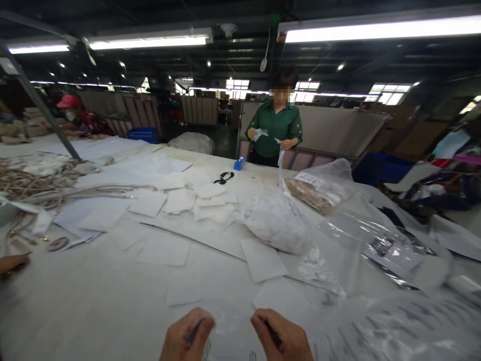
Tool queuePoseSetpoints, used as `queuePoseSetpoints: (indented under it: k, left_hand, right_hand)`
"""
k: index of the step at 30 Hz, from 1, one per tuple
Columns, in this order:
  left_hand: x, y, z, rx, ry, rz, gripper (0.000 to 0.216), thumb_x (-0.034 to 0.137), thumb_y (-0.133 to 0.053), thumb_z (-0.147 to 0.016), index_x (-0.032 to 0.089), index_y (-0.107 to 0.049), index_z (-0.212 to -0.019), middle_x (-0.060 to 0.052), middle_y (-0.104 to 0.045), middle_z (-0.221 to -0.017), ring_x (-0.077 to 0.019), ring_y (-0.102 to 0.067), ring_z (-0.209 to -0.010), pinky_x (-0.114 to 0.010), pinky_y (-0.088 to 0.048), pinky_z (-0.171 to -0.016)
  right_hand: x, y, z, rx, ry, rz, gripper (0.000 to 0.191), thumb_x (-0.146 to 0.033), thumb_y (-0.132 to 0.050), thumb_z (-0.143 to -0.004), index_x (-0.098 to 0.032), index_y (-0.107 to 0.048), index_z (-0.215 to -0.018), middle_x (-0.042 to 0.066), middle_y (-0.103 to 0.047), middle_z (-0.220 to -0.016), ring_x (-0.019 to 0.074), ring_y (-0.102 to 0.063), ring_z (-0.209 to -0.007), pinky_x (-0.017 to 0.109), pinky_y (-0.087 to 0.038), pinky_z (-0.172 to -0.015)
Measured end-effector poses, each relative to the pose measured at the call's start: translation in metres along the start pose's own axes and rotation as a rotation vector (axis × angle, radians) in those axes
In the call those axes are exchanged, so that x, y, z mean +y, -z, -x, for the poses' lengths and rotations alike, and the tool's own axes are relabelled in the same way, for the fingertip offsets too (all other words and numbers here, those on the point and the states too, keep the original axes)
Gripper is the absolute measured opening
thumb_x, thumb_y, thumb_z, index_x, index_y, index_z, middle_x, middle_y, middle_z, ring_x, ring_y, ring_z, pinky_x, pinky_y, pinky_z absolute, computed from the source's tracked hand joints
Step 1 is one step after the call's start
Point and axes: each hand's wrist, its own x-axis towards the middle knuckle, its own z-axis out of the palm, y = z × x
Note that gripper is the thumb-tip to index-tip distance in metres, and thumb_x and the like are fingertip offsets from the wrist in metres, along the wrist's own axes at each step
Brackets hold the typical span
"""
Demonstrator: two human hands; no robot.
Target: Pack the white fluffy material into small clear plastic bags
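Note:
At the bottom edge of the view my left hand point(187, 337) and my right hand point(282, 338) are both curled closed, each pinching a side of a thin clear plastic bag point(231, 331) stretched between them. The bag is see-through with dark print low down. It hangs just above the white table point(93, 301). Loose white fabric squares point(263, 258) lie on the table just beyond my hands.
A clear bag of white pieces point(278, 220), a bag of brown items point(319, 190) and flat printed plastic bags point(391, 250) lie right. Cords point(22, 183) pile left. Scissors point(224, 177) and a blue item point(239, 163) lie far. A person in green point(276, 128) stands opposite; another's fingers point(13, 263) show left.

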Motion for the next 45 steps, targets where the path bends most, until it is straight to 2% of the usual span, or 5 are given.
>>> queuePoseSetpoints:
  k: [7, 17, 24, 30, 45]
  left_hand:
    - [-0.036, 0.046, -0.038, 0.582, 0.286, 0.479, 0.042, 0.057, -0.067, -0.069, 0.019, -0.054, -0.081, 0.005, -0.049, -0.066, -0.0116, -0.045, -0.060, -0.020, -0.040, -0.054]
    - [0.009, -0.053, -0.023, -0.475, 0.096, 0.256, 0.038, 0.050, -0.065, -0.074, 0.015, -0.054, -0.063, 0.004, -0.047, -0.056, -0.0089, -0.038, -0.053, -0.021, -0.030, -0.051]
    - [-0.021, -0.051, -0.036, -0.339, -0.040, 0.071, 0.040, 0.054, -0.044, -0.086, 0.018, -0.051, -0.069, 0.006, -0.039, -0.052, -0.0103, -0.038, -0.050, -0.021, -0.031, -0.049]
    - [-0.060, 0.031, -0.063, 0.427, 0.205, 0.221, 0.056, 0.071, -0.068, -0.057, 0.018, -0.057, -0.069, 0.002, -0.054, -0.060, -0.0170, -0.051, -0.063, -0.025, -0.044, -0.055]
    - [-0.003, -0.115, -0.041, -0.529, -0.135, 0.165, 0.018, 0.022, -0.046, -0.078, 0.017, -0.047, -0.061, 0.005, -0.042, -0.057, -0.0100, -0.038, -0.057, -0.022, -0.028, -0.054]
  right_hand:
    - [0.033, 0.019, 0.015, 0.085, -0.261, 0.107, 0.038, -0.048, -0.045, -0.095, -0.022, -0.066, -0.078, -0.001, -0.066, -0.059, 0.0146, -0.062, -0.050, 0.019, -0.047, -0.050]
    - [0.028, 0.003, 0.007, -0.238, -0.157, -0.114, 0.020, -0.038, -0.060, -0.087, -0.021, -0.068, -0.091, -0.002, -0.064, -0.064, 0.0138, -0.057, -0.054, 0.022, -0.042, -0.055]
    - [0.048, 0.040, 0.002, -0.297, -0.324, -0.039, 0.026, -0.035, -0.053, -0.087, -0.019, -0.060, -0.067, -0.001, -0.056, -0.063, 0.0163, -0.055, -0.062, 0.025, -0.040, -0.060]
    - [0.065, 0.047, 0.014, -0.149, -0.496, 0.034, 0.037, -0.047, -0.046, -0.087, -0.019, -0.060, -0.068, -0.001, -0.054, -0.059, 0.0169, -0.052, -0.057, 0.026, -0.038, -0.055]
    - [0.073, 0.060, 0.020, -0.283, -0.325, 0.150, 0.024, -0.032, -0.051, -0.087, -0.019, -0.059, -0.068, 0.001, -0.060, -0.063, 0.0172, -0.058, -0.060, 0.026, -0.041, -0.058]
